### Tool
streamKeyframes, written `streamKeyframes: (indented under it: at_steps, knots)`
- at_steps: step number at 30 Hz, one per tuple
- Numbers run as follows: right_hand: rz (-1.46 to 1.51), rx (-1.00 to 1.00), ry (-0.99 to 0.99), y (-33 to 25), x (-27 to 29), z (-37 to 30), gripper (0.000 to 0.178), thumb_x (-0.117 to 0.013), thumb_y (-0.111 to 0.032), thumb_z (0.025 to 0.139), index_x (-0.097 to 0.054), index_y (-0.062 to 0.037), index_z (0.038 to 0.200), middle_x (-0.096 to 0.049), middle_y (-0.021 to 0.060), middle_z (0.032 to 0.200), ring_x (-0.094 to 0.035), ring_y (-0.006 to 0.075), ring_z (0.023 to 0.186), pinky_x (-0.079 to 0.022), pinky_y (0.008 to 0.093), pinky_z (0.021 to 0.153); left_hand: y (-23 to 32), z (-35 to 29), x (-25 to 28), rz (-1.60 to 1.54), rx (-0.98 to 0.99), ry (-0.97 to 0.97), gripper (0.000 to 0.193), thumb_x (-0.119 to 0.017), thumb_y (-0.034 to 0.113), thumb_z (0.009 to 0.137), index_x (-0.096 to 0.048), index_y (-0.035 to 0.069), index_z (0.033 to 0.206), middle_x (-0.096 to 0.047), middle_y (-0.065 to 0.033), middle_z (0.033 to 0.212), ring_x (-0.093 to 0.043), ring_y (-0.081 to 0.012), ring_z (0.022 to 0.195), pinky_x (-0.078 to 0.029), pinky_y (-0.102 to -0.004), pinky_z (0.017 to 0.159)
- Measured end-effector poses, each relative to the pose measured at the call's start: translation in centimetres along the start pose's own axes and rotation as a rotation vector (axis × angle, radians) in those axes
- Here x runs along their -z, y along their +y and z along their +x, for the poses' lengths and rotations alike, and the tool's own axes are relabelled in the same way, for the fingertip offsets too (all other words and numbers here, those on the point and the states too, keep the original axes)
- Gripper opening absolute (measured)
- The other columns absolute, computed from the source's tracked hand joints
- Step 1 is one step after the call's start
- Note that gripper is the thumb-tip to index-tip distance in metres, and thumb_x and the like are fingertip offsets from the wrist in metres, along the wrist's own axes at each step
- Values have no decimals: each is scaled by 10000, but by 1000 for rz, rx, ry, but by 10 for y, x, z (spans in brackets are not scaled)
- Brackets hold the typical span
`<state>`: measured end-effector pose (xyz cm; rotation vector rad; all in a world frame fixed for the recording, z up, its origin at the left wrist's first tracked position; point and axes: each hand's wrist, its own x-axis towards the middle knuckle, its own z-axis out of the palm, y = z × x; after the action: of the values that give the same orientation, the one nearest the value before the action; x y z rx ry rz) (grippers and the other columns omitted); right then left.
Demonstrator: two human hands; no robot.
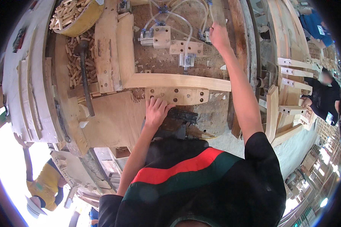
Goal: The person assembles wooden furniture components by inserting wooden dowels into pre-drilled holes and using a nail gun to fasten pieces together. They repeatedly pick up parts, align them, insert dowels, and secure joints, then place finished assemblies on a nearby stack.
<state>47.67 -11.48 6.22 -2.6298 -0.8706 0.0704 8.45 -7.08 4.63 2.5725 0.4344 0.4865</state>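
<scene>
An L-shaped corner of pale wooden bars lies on the bench jig, with its lengthwise wooden bar (178, 80) running left to right in front of me. The near side of that bar lies along a wooden block with bolt holes (178, 96). My left hand (157, 110) rests with bent, spread fingers on this block's near edge, gripping nothing. Farther off, my right hand (219, 36) is closed beside a small valve fitting (207, 36) with clear tubing; its fingers hide what they hold. A pneumatic cylinder (186, 60) points at the bar's far side.
A yellow tub of wooden dowels (77, 17) stands at the far left, above loose dowels (75, 66) and a hammer (84, 68). Clear air tubes (187, 24) loop over the jig. Drilled wooden bars (295, 72) and a co-worker (326, 92) are at right; another person (45, 185) is lower left.
</scene>
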Motion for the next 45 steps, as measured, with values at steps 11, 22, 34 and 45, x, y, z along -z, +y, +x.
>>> streamKeyframes:
  at_steps: [11,22,34,45]
  knots:
    - [448,6,-177,-111,129,-145,326,-620,-280,931,-588,-18,741,-579,133,560,-558,289,461,-427,385,474,-2,-2,23,-180,145,6,206,-763,188,781,-587,85,750,-566,-74,769,-545,-281,766,-427,-422,723]
    - [472,72,-534,-116,90,-307,274,-612,-277,923,-571,-35,799,-619,177,708,-622,386,690,-476,472,594,-148,21,179,632,1126,-71,424,-664,388,811,-618,-22,910,-629,-160,805,-593,-311,757,-477,-466,768]
    - [793,193,-266,-165,119,-271,348,-655,-377,898,-610,-38,832,-608,123,644,-613,295,597,-470,407,572,-104,-23,159,-330,878,235,338,-573,221,906,-473,23,652,-414,-27,507,-358,-142,375,-254,-350,340]
    - [1299,-146,-228,-215,119,-319,406,-388,-448,1035,-511,-101,861,-430,-56,623,-398,46,496,-330,218,416,94,-64,116,-732,41,-27,645,-738,204,756,-493,-2,1316,-601,-273,1176,-601,-423,1051,-496,-452,920]
